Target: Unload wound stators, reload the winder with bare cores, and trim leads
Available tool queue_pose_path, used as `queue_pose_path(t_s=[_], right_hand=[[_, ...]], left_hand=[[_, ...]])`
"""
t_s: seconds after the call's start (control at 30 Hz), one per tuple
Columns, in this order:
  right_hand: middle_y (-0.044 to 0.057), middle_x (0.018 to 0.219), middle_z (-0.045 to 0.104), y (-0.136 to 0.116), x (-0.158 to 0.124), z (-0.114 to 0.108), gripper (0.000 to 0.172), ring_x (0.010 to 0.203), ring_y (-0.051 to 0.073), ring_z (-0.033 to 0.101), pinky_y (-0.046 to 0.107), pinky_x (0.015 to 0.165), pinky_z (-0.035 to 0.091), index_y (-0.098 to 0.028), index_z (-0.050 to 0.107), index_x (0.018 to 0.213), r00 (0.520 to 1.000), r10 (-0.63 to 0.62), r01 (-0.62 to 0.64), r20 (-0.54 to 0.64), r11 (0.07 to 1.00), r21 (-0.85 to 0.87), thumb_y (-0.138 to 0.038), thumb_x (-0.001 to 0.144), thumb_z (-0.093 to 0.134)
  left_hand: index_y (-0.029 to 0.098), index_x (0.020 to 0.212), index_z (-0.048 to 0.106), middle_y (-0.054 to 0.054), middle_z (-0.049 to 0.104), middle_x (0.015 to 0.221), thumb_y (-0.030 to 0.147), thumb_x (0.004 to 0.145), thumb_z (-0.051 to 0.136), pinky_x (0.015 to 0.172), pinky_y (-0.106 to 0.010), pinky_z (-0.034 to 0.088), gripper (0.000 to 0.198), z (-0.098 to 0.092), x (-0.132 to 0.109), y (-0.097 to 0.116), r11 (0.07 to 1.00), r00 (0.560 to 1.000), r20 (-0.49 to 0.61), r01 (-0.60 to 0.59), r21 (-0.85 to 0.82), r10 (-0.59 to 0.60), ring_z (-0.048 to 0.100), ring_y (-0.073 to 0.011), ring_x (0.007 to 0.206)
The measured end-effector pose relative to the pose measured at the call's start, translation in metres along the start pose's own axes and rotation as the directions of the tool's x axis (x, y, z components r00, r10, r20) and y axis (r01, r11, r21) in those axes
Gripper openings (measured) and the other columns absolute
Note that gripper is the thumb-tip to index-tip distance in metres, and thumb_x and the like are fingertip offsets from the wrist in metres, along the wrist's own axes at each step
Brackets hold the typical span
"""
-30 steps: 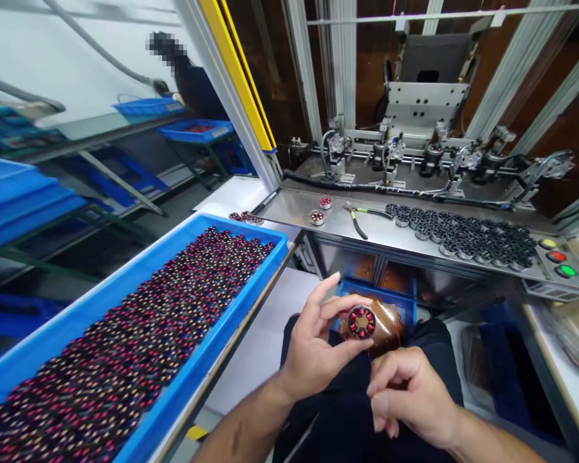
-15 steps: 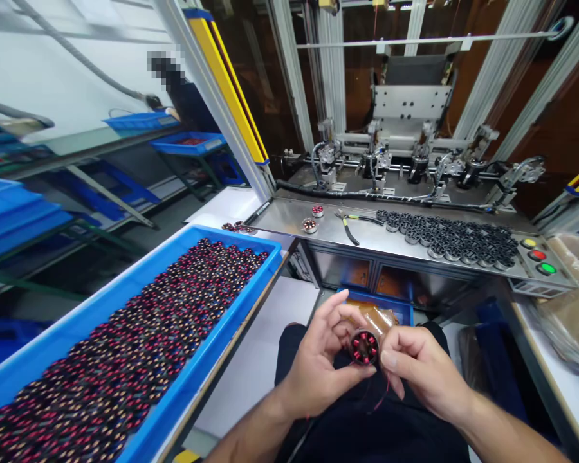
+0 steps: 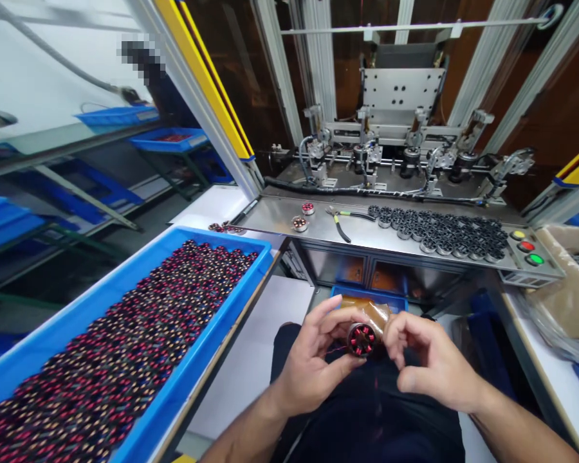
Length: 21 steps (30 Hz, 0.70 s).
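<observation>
Between thumb and fingers, my left hand (image 3: 313,360) grips a motor stator (image 3: 361,339), a dark ring wound with red wire, its face turned up toward me. A thin red wire trails from its left side, near my fingers. My right hand (image 3: 429,360) is just right of the stator, apart from it, with the thumb spread away from curled fingers and nothing visible in it. Both hands are above my lap. Behind them, a brown glossy wrapped item (image 3: 371,314) lies in a small blue bin (image 3: 335,299).
A long blue tray (image 3: 265,257) full of wound stators stands at left. On the metal ledge (image 3: 265,215) are two wound stators (image 3: 300,224), cutting pliers (image 3: 340,225), rows of unwound black stators (image 3: 439,231) and coloured buttons (image 3: 527,246). Behind stands a winding machine (image 3: 405,96); a cardboard box (image 3: 554,257) is right.
My right hand has drawn back from the stator, and its thumb and fingers have parted. My left hand still holds the stator. The whole view has shifted slightly.
</observation>
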State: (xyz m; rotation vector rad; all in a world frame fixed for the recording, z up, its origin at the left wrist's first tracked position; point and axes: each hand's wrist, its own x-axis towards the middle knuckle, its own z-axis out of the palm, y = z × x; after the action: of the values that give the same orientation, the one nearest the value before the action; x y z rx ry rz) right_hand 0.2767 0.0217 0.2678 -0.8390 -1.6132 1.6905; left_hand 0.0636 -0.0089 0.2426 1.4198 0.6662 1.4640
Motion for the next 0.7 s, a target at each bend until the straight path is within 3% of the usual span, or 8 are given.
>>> queue_pose_path(t_s=[0.1,0.2,0.33,0.47,0.6,0.7], right_hand=[[-0.002,0.071,0.053,-0.005,0.007,0.013,0.037,0.063,0.01,0.046,0.023,0.059,0.039,-0.019,0.056,0.077,0.997,-0.033,0.032,-0.063,0.999,-0.004,-0.05,0.082,0.075],[-0.002,0.07,0.051,0.001,0.008,0.025,0.032,0.064,0.01,0.045,0.024,0.06,0.038,-0.019,0.054,0.074,0.983,-0.101,0.106,-0.155,0.994,0.027,-0.042,0.093,0.064],[-0.002,0.072,0.053,0.014,0.004,0.032,0.024,0.066,0.01,0.049,0.024,0.062,0.041,-0.02,0.058,0.078,0.948,-0.194,0.216,-0.253,0.974,0.065,-0.035,0.097,0.061],[-0.001,0.074,0.056,0.021,0.0,0.034,0.019,0.069,0.012,0.053,0.025,0.064,0.043,-0.021,0.058,0.08,0.908,-0.281,0.293,-0.31,0.956,-0.009,-0.029,0.098,0.059],[0.001,0.078,0.058,0.023,-0.003,0.035,0.014,0.074,0.015,0.057,0.03,0.07,0.045,-0.021,0.06,0.083,0.864,-0.374,0.342,-0.336,0.927,-0.153,-0.02,0.096,0.058],[0.001,0.078,0.059,0.024,-0.003,0.036,0.013,0.075,0.015,0.057,0.03,0.07,0.044,-0.021,0.061,0.083,0.844,-0.421,0.363,-0.331,0.904,-0.225,-0.016,0.095,0.058]], left_hand=[[0.042,0.147,0.04,-0.002,0.069,0.126,0.002,0.085,0.071,0.097,-0.02,0.054,0.08,0.003,-0.001,0.003,0.999,1.0,0.021,0.005,0.031,-0.006,0.068,-0.0124,0.112],[0.042,0.145,0.044,-0.001,0.07,0.126,0.004,0.086,0.07,0.096,-0.02,0.054,0.075,0.005,0.0,0.004,0.998,0.999,0.023,0.05,-0.046,-0.049,0.068,-0.0122,0.112],[0.038,0.134,0.058,-0.003,0.071,0.121,0.01,0.086,0.073,0.085,-0.021,0.059,0.058,0.007,0.001,-0.001,0.946,0.981,0.01,0.187,-0.265,-0.191,0.072,-0.0128,0.098],[0.025,0.12,0.07,-0.009,0.073,0.118,0.02,0.083,0.078,0.078,-0.023,0.06,0.038,0.008,0.001,-0.01,0.868,0.946,0.049,0.313,-0.385,-0.319,0.072,-0.015,0.091],[0.017,0.114,0.073,-0.015,0.072,0.118,0.038,0.067,0.09,0.07,-0.025,0.059,0.055,0.013,0.006,-0.013,0.811,0.918,0.031,0.366,-0.456,-0.396,0.071,-0.0176,0.084],[0.016,0.107,0.075,-0.012,0.074,0.104,0.037,0.052,0.097,0.064,-0.023,0.056,0.062,0.02,0.008,-0.013,0.799,0.89,-0.057,0.376,-0.469,-0.452,0.067,-0.0139,0.071]])
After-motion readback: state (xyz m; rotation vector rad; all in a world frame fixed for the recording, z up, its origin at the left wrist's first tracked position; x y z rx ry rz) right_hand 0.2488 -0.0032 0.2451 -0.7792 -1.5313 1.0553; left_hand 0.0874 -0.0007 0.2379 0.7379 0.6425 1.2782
